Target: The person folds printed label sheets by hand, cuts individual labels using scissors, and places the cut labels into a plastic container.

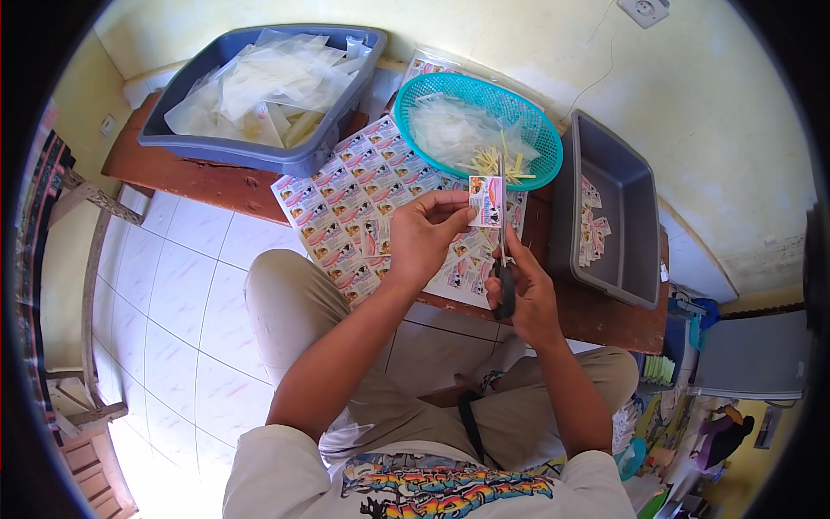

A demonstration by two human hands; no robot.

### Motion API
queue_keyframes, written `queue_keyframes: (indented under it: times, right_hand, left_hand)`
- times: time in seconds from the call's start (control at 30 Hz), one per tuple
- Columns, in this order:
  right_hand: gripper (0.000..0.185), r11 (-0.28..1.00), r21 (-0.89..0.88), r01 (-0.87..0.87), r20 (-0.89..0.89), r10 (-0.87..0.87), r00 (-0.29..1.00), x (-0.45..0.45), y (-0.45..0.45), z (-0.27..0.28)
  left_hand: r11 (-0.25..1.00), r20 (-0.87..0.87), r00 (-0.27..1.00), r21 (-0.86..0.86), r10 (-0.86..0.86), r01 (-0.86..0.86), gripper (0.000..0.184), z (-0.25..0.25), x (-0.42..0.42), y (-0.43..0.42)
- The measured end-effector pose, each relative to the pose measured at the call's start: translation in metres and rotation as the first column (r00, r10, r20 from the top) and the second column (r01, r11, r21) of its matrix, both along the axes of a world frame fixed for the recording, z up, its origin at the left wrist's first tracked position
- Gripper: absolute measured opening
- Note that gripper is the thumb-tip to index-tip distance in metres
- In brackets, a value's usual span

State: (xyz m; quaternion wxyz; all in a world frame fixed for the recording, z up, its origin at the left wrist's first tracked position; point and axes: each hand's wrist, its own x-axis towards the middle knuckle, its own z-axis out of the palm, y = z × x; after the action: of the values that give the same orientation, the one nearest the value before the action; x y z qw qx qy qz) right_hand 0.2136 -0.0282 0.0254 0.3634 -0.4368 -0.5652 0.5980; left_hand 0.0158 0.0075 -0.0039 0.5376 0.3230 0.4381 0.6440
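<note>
My left hand [425, 232] pinches a small printed label [486, 201] by its left side. Black-handled scissors [507, 290] are gripped in my right hand [529, 292], their blades pointing away from me along the label's right edge. Both hands are over printed label sheets [350, 186] spread on a reddish-brown bench, with several loose cut labels [471, 272] lying on them. Just beyond the blades stands a turquoise basket [406, 105], holding clear plastic pouches [462, 130] and thin yellowish strips [501, 164].
A blue-grey tub [303, 160] full of translucent plastic bags [277, 73] stands at the back left. On the right, a grey tub [622, 216] holds some cut labels [592, 227]. The bench [194, 177] runs along the wall. Another person [722, 437] is far off at lower right.
</note>
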Motion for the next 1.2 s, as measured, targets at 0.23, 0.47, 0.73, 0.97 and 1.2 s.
queue_keyframes:
  times: [0.23,0.47,0.73,0.97,1.2]
  right_hand:
    - [0.088,0.999,0.034,-0.013,0.015,0.012,1.000,0.000,0.001,-0.001]
    - [0.088,1.000,0.025,-0.003,0.016,0.002,1.000,-0.001,-0.001,0.003]
    - [0.085,1.000,-0.010,0.024,-0.023,-0.024,0.999,0.004,0.000,0.006]
    - [0.082,0.996,0.009,-0.089,0.083,0.088,0.993,0.018,-0.001,0.007]
    - [0.081,0.946,0.220,-0.238,0.632,0.048,0.774,0.026,-0.003,0.000]
  left_hand:
    - [1.000,-0.007,1.000,-0.008,-0.002,0.002,0.025,0.001,0.000,-0.001]
    - [1.000,-0.002,1.000,-0.009,0.005,-0.005,0.026,0.001,0.000,-0.001]
    - [1.000,0.026,1.000,-0.008,-0.001,0.002,0.026,0.007,-0.004,-0.004]
    - [0.999,0.026,0.999,0.025,0.032,-0.032,0.025,0.007,-0.010,-0.006]
    - [1.000,-0.001,1.000,0.008,0.016,-0.016,0.029,0.007,-0.015,-0.008]
